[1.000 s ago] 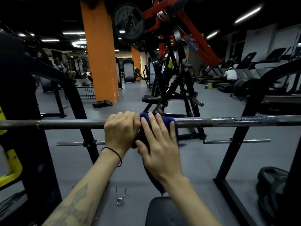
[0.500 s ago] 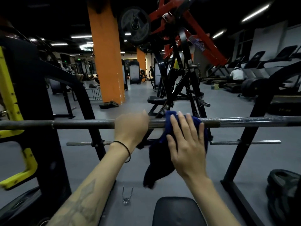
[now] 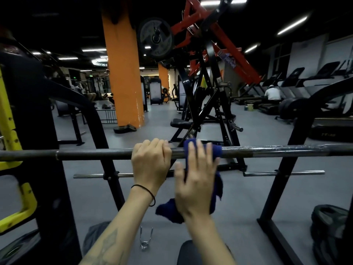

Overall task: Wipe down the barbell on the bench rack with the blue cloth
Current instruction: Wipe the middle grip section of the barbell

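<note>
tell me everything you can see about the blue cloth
The blue cloth is dark blue, soft and crumpled. Its upper part drapes over the barbell just to the right of the left hand, which grips the bare bar. The right hand presses it against the bar with straight, spread fingers. The rest hangs loose below the bar, bunching under the right wrist, with one edge trailing down the right side.

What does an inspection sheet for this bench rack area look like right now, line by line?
Surface: grey gym floor.
Job's things: barbell lies level on the bench rack; blue cloth draped over it.
Clutter: spring collar and weight plates on the floor.
Grippers: left hand grips the barbell; right hand presses the blue cloth, fingers straight.
Cables: nothing seen.
Surroundings: orange pillar, treadmills.
</note>
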`<act>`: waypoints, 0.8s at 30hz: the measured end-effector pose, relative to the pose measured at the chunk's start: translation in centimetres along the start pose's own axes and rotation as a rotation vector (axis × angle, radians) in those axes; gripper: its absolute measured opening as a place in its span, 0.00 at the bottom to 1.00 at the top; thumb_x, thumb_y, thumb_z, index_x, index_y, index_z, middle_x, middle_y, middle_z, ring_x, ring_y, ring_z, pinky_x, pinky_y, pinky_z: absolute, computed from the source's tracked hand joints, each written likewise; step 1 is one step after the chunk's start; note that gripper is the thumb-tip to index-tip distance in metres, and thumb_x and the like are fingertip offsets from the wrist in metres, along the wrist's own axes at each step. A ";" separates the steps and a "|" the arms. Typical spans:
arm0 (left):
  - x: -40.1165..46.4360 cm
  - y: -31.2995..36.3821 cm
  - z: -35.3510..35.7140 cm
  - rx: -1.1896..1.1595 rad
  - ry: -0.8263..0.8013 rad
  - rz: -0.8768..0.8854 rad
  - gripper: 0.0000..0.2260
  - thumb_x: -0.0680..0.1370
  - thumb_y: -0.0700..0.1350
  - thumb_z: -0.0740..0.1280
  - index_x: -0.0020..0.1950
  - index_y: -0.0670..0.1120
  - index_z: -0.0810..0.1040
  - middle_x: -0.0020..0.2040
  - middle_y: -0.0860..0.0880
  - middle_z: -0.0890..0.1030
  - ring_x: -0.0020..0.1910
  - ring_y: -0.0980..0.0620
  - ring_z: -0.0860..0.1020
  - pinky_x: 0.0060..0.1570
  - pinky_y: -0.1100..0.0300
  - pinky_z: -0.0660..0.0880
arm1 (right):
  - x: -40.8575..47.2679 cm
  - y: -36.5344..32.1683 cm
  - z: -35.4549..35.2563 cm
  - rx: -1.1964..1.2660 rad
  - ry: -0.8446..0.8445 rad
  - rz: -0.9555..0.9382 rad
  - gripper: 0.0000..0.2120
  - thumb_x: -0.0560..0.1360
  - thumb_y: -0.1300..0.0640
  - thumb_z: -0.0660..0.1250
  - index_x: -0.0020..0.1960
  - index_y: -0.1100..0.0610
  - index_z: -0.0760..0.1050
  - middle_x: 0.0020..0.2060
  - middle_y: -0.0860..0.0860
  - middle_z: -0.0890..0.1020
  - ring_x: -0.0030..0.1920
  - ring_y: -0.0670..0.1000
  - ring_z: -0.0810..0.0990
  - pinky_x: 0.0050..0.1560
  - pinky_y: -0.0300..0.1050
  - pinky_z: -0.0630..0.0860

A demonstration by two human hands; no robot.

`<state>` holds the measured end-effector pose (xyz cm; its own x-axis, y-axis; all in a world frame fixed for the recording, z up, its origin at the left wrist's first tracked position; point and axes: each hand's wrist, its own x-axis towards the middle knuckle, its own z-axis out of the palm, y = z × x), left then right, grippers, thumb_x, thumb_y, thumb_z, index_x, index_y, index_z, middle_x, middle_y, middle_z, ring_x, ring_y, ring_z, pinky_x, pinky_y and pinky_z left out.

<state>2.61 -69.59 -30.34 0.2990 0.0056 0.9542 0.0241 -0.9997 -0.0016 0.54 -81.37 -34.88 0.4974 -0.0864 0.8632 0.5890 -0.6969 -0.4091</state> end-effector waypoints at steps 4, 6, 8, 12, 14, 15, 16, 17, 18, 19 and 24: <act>0.0 -0.6 0.1 -0.014 0.004 0.043 0.17 0.84 0.45 0.55 0.37 0.47 0.73 0.33 0.50 0.73 0.33 0.47 0.71 0.40 0.52 0.65 | -0.1 0.3 -0.1 -0.121 -0.137 -0.298 0.30 0.85 0.41 0.53 0.82 0.57 0.62 0.82 0.54 0.62 0.83 0.53 0.54 0.83 0.57 0.46; -0.1 -0.5 -0.2 -0.042 0.009 0.045 0.16 0.84 0.46 0.55 0.37 0.48 0.71 0.32 0.50 0.71 0.33 0.47 0.69 0.39 0.52 0.64 | 0.7 3.8 -1.7 -0.232 -0.101 -0.372 0.28 0.86 0.43 0.53 0.81 0.55 0.64 0.81 0.53 0.64 0.82 0.53 0.57 0.82 0.59 0.47; 0.1 -0.1 -0.4 -0.059 0.019 0.019 0.15 0.84 0.46 0.56 0.37 0.48 0.69 0.32 0.52 0.67 0.32 0.48 0.67 0.38 0.52 0.62 | 1.1 5.4 -2.9 -0.213 -0.004 -0.210 0.27 0.86 0.45 0.51 0.80 0.56 0.65 0.80 0.54 0.66 0.82 0.53 0.58 0.82 0.59 0.46; 0.0 -0.3 -0.1 -0.040 0.018 0.061 0.15 0.84 0.47 0.55 0.38 0.48 0.70 0.34 0.50 0.69 0.33 0.47 0.68 0.38 0.52 0.63 | 0.1 0.9 -0.5 -0.049 0.018 -0.023 0.30 0.86 0.43 0.51 0.81 0.60 0.63 0.82 0.56 0.62 0.83 0.55 0.52 0.83 0.57 0.44; 0.2 -0.8 0.0 -0.009 0.029 0.119 0.16 0.84 0.48 0.55 0.38 0.47 0.70 0.33 0.49 0.71 0.32 0.47 0.69 0.37 0.51 0.65 | -0.8 0.0 0.2 -0.086 -0.088 -0.203 0.31 0.86 0.41 0.50 0.82 0.59 0.61 0.82 0.56 0.59 0.84 0.55 0.51 0.83 0.56 0.45; 0.4 -0.9 0.0 -0.002 0.028 0.140 0.17 0.84 0.48 0.56 0.36 0.47 0.70 0.32 0.49 0.72 0.30 0.46 0.70 0.35 0.52 0.65 | -0.7 0.6 -0.1 -0.127 -0.132 -0.291 0.31 0.86 0.41 0.50 0.82 0.58 0.61 0.83 0.56 0.58 0.83 0.55 0.52 0.83 0.56 0.47; 0.7 -1.0 0.1 -0.002 0.024 0.147 0.17 0.83 0.47 0.57 0.34 0.47 0.70 0.30 0.49 0.73 0.28 0.46 0.71 0.32 0.53 0.64 | -0.3 1.8 -0.6 -0.169 -0.152 -0.360 0.30 0.86 0.42 0.51 0.82 0.57 0.61 0.82 0.55 0.59 0.83 0.55 0.54 0.82 0.57 0.49; 1.0 -0.9 0.0 -0.001 0.025 0.136 0.18 0.83 0.47 0.57 0.32 0.47 0.70 0.28 0.49 0.73 0.26 0.45 0.71 0.30 0.55 0.64 | 0.1 3.0 -1.3 -0.210 -0.151 -0.406 0.28 0.86 0.43 0.52 0.82 0.56 0.62 0.82 0.55 0.60 0.83 0.55 0.55 0.82 0.57 0.50; 1.2 -0.8 0.0 0.002 0.036 0.116 0.19 0.82 0.46 0.58 0.30 0.47 0.70 0.26 0.48 0.72 0.24 0.44 0.70 0.29 0.56 0.62 | 0.7 4.3 -2.0 -0.238 -0.130 -0.416 0.27 0.86 0.44 0.52 0.81 0.55 0.63 0.82 0.55 0.61 0.83 0.55 0.57 0.82 0.58 0.50; 1.5 -0.7 -0.1 -0.002 0.038 0.091 0.20 0.81 0.46 0.58 0.28 0.46 0.70 0.24 0.48 0.72 0.21 0.44 0.69 0.28 0.58 0.60 | 1.2 5.4 -2.8 -0.244 -0.097 -0.378 0.27 0.86 0.44 0.52 0.81 0.55 0.64 0.81 0.55 0.62 0.82 0.55 0.57 0.82 0.57 0.49; 2.2 -0.5 -0.4 0.032 -0.130 0.000 0.25 0.79 0.48 0.56 0.22 0.43 0.73 0.20 0.47 0.71 0.18 0.45 0.69 0.28 0.63 0.56 | 0.6 2.2 -1.0 -0.027 0.030 -0.015 0.29 0.85 0.43 0.53 0.80 0.60 0.65 0.81 0.57 0.62 0.83 0.56 0.52 0.83 0.56 0.45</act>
<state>2.87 -69.11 -28.08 0.4199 0.0104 0.9075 0.0534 -0.9985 -0.0133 1.46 -83.61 -35.00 0.4690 -0.0971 0.8778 0.5786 -0.7171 -0.3885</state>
